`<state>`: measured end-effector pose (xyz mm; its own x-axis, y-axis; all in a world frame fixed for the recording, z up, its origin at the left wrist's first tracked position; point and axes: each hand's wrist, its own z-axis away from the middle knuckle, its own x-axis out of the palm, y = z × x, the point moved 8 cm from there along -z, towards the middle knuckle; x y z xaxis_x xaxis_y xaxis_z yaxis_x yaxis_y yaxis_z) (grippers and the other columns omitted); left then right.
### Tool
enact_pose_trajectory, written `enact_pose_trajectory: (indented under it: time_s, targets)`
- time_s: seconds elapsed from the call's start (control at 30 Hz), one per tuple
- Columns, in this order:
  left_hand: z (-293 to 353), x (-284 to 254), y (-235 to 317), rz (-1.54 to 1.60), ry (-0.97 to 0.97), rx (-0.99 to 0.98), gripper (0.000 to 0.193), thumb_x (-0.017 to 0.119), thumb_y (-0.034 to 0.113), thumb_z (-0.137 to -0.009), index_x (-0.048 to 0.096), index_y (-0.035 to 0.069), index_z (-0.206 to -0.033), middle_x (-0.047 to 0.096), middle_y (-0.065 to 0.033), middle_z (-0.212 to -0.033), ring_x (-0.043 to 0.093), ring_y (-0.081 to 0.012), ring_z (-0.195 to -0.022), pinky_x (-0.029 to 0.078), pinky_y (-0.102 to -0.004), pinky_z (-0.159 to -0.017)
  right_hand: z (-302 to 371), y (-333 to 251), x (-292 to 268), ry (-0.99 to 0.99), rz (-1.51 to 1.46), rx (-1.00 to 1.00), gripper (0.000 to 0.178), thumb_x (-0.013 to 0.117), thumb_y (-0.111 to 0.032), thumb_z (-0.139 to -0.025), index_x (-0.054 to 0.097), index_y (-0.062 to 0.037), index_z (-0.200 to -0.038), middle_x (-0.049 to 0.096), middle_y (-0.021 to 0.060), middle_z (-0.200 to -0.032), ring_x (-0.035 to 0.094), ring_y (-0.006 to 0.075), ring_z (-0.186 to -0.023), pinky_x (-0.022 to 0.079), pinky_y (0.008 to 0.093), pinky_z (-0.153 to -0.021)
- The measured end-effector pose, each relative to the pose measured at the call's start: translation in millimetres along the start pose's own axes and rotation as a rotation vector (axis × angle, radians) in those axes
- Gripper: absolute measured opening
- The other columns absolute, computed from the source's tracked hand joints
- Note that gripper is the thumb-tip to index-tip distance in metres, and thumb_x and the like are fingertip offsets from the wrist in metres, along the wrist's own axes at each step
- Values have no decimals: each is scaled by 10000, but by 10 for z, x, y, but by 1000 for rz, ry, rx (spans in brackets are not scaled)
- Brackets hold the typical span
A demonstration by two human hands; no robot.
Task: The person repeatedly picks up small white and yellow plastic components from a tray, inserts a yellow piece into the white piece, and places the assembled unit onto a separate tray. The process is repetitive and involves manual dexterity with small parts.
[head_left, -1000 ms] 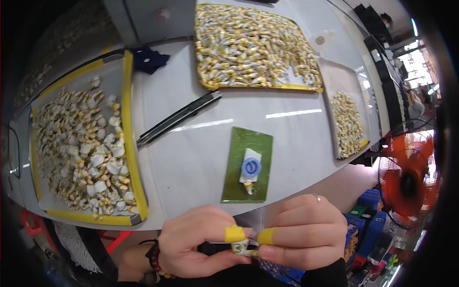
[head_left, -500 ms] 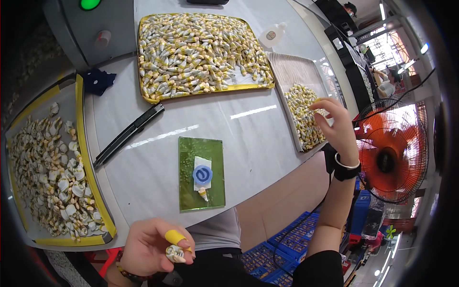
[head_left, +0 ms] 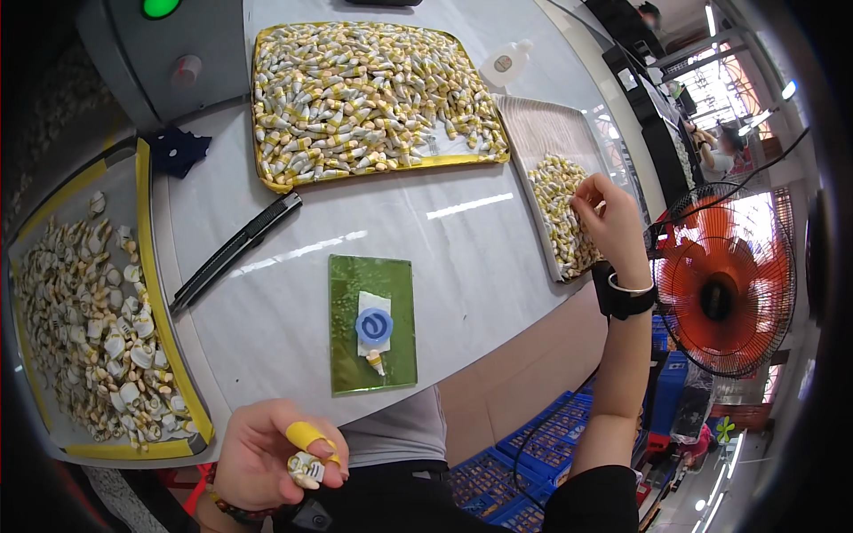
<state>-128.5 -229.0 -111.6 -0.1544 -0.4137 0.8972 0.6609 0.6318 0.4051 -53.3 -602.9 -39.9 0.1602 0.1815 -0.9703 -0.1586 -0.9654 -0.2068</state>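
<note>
At the table's near edge, my left hand (head_left: 277, 453) pinches a small white moulded piece (head_left: 306, 470) with dark stripes; yellow tape wraps a finger. Over at the right, my right hand (head_left: 613, 216) reaches to a shallow tray (head_left: 542, 120) holding a pile of small yellow-and-white cone-shaped pieces (head_left: 555, 209). Its thumb and fingers are closed together at the pile, and what lies between them is hidden. Between my hands lies a green glass-like plate (head_left: 351, 369) with a white pad, a round blue lid-like disc (head_left: 374, 328) and one small cone piece (head_left: 376, 362) beside the disc.
A large yellow-edged tray (head_left: 391, 166) full of cone pieces stands at the back. Another yellow-edged tray (head_left: 200, 413) with white pieces is at the left, near a black bar-shaped tool (head_left: 238, 251). A white bottle (head_left: 506, 65) and an orange fan (head_left: 724, 275) stand right.
My right hand has lowered to the pile in the right tray, and its spread fingers have closed together. My left hand has shifted slightly left, still holding the white piece, which is turned a little.
</note>
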Motion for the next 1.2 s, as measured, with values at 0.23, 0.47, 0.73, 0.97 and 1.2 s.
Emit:
enact_pose_trajectory:
  time_s: [0.23, 0.47, 0.73, 0.97, 1.2]
  targets:
    - [60, -21, -1, -12, -70, -28, 368, 752, 135, -729, 564, -58, -980, 615, -163, -869, 595, -231, -828, 482, -313, -733, 177, -427, -187, 86, -371, -147, 114, 533, 50, -823, 612, 24, -902, 581, 61, -827, 540, 88, -704, 421, 202, -630]
    - [68, 1, -5, -5, -133, -27, 386, 731, 95, -744, 547, -72, -1039, 581, -164, -982, 597, -207, -878, 492, -300, -766, 630, -1823, 66, -247, -552, -500, 187, 663, 50, -705, 605, -11, -872, 608, 76, -744, 586, 186, -672, 475, 267, -608]
    - [103, 1, 63, -116, -99, 47, 351, 746, 81, -722, 585, -66, -998, 598, -156, -960, 606, -208, -875, 499, -311, -763, 802, -2289, 315, -197, -251, -868, 224, 605, -37, -639, 545, 9, -850, 538, 85, -789, 530, 223, -721, 475, 298, -604]
    - [103, -20, 172, -309, -89, 192, 366, 780, 46, -669, 610, -50, -978, 645, -144, -906, 617, -216, -842, 490, -328, -759, 866, -2355, 377, -185, -111, -918, 178, 594, -35, -606, 515, -12, -764, 466, 61, -696, 495, 197, -651, 449, 272, -552]
    - [81, 38, 202, -475, -149, 252, 363, 786, 38, -657, 618, -50, -966, 653, -145, -878, 633, -208, -804, 496, -290, -704, 841, -2407, 397, -66, -161, -929, 177, 606, -54, -603, 498, -14, -737, 459, 64, -681, 491, 203, -646, 441, 272, -546]
